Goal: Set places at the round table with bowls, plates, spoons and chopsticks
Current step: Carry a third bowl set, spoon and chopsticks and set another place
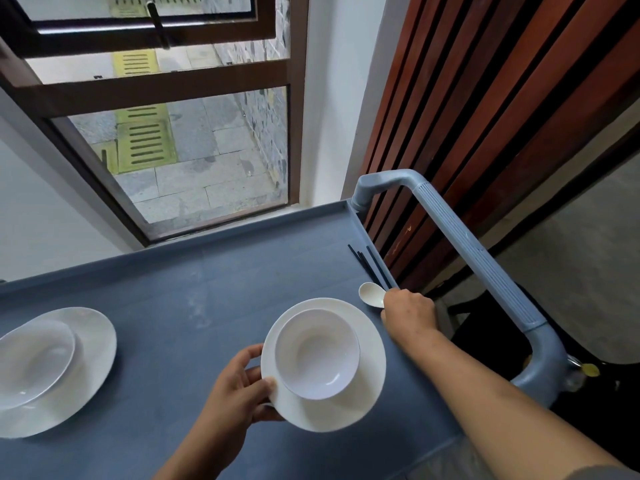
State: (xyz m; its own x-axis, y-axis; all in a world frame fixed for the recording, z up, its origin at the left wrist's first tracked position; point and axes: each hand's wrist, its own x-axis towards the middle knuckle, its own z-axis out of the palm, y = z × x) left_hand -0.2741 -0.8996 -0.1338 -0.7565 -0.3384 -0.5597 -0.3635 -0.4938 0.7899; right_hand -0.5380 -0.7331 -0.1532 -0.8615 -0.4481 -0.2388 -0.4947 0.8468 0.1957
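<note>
A white bowl (pixel 317 353) sits on a white plate (pixel 367 382) over the blue cart top (pixel 194 299). My left hand (pixel 239 389) grips the plate's left rim, thumb on top. My right hand (pixel 408 311) is closed on the handle of a white spoon (pixel 371 294) and on black chopsticks (pixel 369 265) that lie along the cart's right edge. A second bowl (pixel 33 362) rests on a second plate (pixel 93 344) at the cart's left.
The cart's grey-blue handle (pixel 474 258) arches over its right end. A wooden slatted wall (pixel 485 116) stands to the right and a window (pixel 194 140) lies beyond the cart's far edge. Dark objects sit below the handle.
</note>
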